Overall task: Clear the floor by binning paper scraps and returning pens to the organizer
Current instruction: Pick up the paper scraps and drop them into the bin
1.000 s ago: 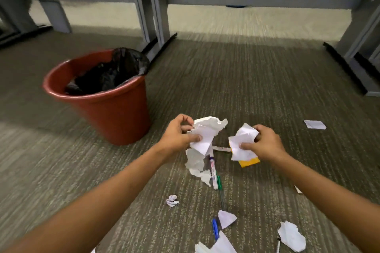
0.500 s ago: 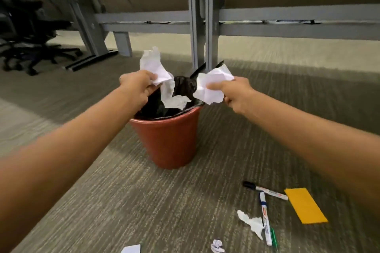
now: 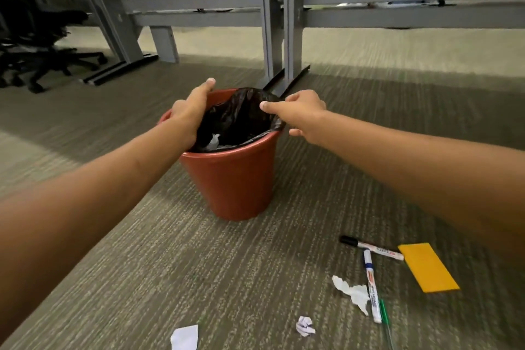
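Hands hover empty over the red bin (image 3: 233,179): left hand (image 3: 189,112) and right hand (image 3: 298,112) both spread open. White paper scrap (image 3: 213,140) lies inside its black liner (image 3: 238,119). Markers (image 3: 372,287) and crumpled scraps (image 3: 352,293) lie on the carpet (image 3: 199,264).

Both arms outstretched, left hand (image 3: 191,111) and right hand (image 3: 301,111) empty, fingers loose.

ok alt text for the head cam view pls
Both bare hands, left and right, hover empty over a red bin lined with a black bag. Markers, paper scraps and a yellow card litter the carpet.
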{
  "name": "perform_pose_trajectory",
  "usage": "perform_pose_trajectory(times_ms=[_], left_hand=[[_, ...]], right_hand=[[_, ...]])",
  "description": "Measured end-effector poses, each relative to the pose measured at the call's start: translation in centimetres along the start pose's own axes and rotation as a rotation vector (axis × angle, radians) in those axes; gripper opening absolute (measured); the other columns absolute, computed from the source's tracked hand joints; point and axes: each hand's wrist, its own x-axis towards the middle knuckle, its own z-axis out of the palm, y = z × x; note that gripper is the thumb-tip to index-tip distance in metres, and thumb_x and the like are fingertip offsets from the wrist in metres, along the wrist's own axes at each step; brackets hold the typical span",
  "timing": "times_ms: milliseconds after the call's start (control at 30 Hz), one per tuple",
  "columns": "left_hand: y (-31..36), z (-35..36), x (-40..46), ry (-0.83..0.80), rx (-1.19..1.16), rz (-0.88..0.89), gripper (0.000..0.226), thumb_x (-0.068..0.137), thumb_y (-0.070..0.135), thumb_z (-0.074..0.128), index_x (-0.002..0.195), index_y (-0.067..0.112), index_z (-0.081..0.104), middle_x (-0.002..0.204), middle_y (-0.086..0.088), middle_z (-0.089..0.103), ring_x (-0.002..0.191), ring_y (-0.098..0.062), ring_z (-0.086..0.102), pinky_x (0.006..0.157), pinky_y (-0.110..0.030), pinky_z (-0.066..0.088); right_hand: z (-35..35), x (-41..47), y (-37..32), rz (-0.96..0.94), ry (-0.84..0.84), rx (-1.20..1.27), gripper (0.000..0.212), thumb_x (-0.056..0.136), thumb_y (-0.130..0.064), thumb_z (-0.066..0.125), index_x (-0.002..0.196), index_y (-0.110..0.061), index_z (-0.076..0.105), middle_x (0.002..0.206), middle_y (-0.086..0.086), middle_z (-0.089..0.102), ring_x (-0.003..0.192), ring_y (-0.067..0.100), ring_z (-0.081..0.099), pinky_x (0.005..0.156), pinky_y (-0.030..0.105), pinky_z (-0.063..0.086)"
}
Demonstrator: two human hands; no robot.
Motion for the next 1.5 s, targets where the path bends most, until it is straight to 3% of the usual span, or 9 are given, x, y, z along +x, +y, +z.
perform_pose_trajectory(times_ms=[133,200,367,567,933,1133,1233,1367,1500], left_hand=[[-0.9,2.2,-6.4,0.053,0.131,0.280,0.077,0.061,0.075,0.062,0.107,0.013,0.058,0.119,-0.006,0.063,0.108,-0.028,0.059,0.099,-0.040,0.046],[-1.5,3.5,-7.4,0.041,0.201,0.385,0.066,0.070,0.069,0.063,0.108,0.015,0.061,0.115,-0.004,0.063,0.107,-0.024,0.058,0.091,-0.034,0.045],[-4.0,6.7,-12.4,-0.110,0.332,0.627,0.053,0.082,0.053,0.066,0.115,0.013,0.058,0.111,-0.002,0.061,0.105,-0.017,0.056,0.087,-0.028,0.042],[-8.8,11.9,-19.4,-0.290,0.512,0.938,0.050,0.080,0.054,0.066,0.112,0.017,0.055,0.112,0.001,0.057,0.105,-0.011,0.052,0.086,-0.024,0.039],[-19.7,20.3,-28.1,-0.877,0.762,1.033,0.055,0.079,0.054,0.065,0.116,0.017,0.050,0.116,-0.002,0.056,0.108,-0.019,0.053,0.087,-0.035,0.045],[-23.6,23.8,-31.6,-1.096,0.836,1.094,0.055,0.079,0.047,0.068,0.118,0.012,0.052,0.121,-0.007,0.057,0.112,-0.023,0.053,0.093,-0.033,0.041],[-25.0,25.0,-32.9,-1.261,0.971,1.127,0.057,0.081,0.043,0.067,0.125,0.012,0.049,0.128,-0.007,0.053,0.118,-0.022,0.049,0.096,-0.032,0.041],[-26.8,26.6,-34.2,-1.371,1.082,1.156,0.050,0.083,0.032,0.065,0.127,0.014,0.048,0.131,-0.007,0.052,0.121,-0.022,0.048,0.098,-0.032,0.043],[-28.6,28.5,-35.2,-1.436,1.129,1.189,0.047,0.083,0.027,0.063,0.126,0.014,0.049,0.130,-0.010,0.054,0.119,-0.026,0.051,0.097,-0.039,0.045]], right_hand=[[-4.1,-1.5,4.2,0.066,0.078,-0.045,0.067,0.076,-0.044,0.080,0.130,-0.014,0.057,0.137,0.006,0.054,0.122,0.024,0.054,0.088,0.038,0.057],[-6.1,-2.5,6.1,0.109,0.095,-0.064,0.063,0.076,-0.045,0.079,0.128,-0.015,0.058,0.135,0.005,0.055,0.120,0.022,0.055,0.088,0.038,0.058],[-11.3,-5.2,10.4,0.157,0.110,-0.071,0.046,0.078,-0.045,0.077,0.113,-0.019,0.062,0.118,0.003,0.061,0.109,0.019,0.060,0.083,0.037,0.059],[-17.4,-8.4,14.6,0.186,0.180,-0.115,0.036,0.081,-0.044,0.075,0.106,-0.021,0.062,0.108,0.002,0.064,0.104,0.018,0.062,0.079,0.036,0.058],[-27.7,-16.1,23.6,0.313,0.313,-0.140,0.029,0.079,-0.043,0.076,0.094,-0.021,0.064,0.092,0.000,0.066,0.086,0.015,0.062,0.061,0.029,0.053],[-31.5,-21.3,28.8,0.410,0.358,-0.213,0.027,0.077,-0.037,0.079,0.091,-0.017,0.069,0.090,-0.001,0.069,0.085,0.015,0.065,0.072,0.032,0.055],[-31.9,-24.4,31.6,0.438,0.301,-0.313,0.018,0.074,-0.028,0.081,0.085,-0.016,0.074,0.083,-0.002,0.072,0.082,0.012,0.065,0.072,0.025,0.047],[-30.1,-27.9,35.5,0.472,0.162,-0.418,0.011,0.069,-0.019,0.077,0.074,-0.023,0.068,0.080,-0.004,0.073,0.079,0.013,0.069,0.070,0.024,0.054],[-27.2,-30.1,38.1,0.437,0.042,-0.507,0.039,0.060,-0.040,0.080,0.092,-0.022,0.067,0.084,-0.004,0.072,0.079,0.014,0.068,0.073,0.034,0.057]])
